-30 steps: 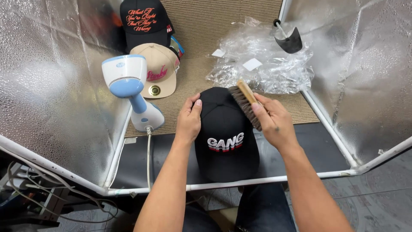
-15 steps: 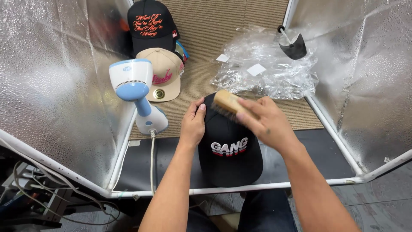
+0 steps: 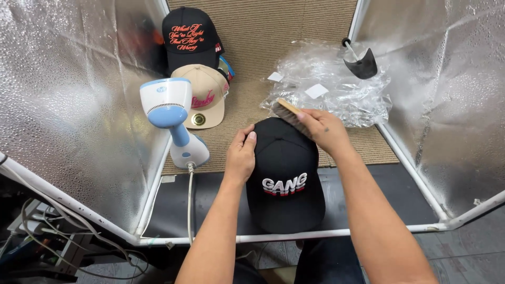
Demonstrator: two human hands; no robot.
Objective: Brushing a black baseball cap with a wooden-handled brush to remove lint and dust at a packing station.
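We're brushing the black cap (image 3: 285, 173), sitting right of the steamer (image 3: 173, 118): left hand (image 3: 240, 158) is steadying its side, fingers spread, right hand (image 3: 323, 131) is gripping the brush (image 3: 286, 112) (bristles on the crown). Next we're probably needing short, light strokes.

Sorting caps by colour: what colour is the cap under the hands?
Black cap, white and red lettering in front; head view.

steamer (image 3: 173, 118) left of cap (image 3: 285, 173), bags (image 3: 329, 87) behind, brush (image 3: 290, 117) on cap
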